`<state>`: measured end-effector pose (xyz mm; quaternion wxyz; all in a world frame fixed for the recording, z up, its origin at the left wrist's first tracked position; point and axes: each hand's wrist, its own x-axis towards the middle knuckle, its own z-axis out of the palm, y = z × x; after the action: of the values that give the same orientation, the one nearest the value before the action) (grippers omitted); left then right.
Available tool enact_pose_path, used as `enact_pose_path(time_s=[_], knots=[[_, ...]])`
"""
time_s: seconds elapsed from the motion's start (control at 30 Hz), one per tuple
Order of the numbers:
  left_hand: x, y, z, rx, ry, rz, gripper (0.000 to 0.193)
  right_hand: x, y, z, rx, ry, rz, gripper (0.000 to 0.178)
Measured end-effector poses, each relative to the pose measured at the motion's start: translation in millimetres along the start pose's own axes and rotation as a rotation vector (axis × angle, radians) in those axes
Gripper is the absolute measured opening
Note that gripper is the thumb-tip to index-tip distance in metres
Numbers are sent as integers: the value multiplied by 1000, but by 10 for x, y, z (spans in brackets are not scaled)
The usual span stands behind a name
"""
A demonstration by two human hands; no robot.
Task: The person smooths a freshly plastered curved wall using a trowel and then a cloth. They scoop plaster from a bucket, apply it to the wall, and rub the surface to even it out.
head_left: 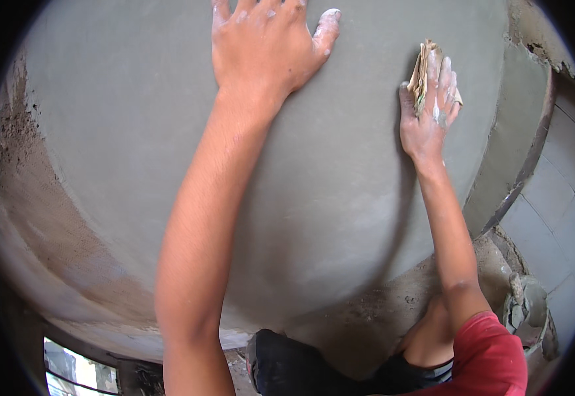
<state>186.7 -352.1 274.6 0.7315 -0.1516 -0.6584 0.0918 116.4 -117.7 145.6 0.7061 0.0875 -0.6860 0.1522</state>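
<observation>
A smooth, damp-looking grey plaster surface fills most of the view. My left hand lies spread against it at the top, thumb stretched out to the right, and holds nothing. Its fingertips run past the upper edge of the picture. White smears mark its knuckles and thumb. Further right, my right hand presses a folded pad of tan paper-like sheets to the plaster. The fingers lie over the pad and the thumb sits at its left side. Whitish residue coats those fingers too.
A rough brown strip borders the plaster at left. On the right runs a grey plastered edge, with pale tiles beyond it. A plaster-smeared container stands at lower right. A bright window-like opening shows at lower left.
</observation>
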Motion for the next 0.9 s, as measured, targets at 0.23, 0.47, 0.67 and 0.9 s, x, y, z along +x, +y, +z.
enact_pose_path(time_s=[0.23, 0.47, 0.67, 0.9], knots=[[16, 9, -18, 27, -15, 15, 68, -241, -495, -136, 46, -95, -160, 85], [10, 0, -25, 3, -29, 20, 69, 107, -237, 54, -8, 10, -58, 79], [-8, -8, -11, -21, -13, 3, 68, -23, -141, -53, -15, -30, 10, 85], [15, -8, 10, -8, 4, 10, 67, -225, -745, -172, 34, -138, -147, 90]])
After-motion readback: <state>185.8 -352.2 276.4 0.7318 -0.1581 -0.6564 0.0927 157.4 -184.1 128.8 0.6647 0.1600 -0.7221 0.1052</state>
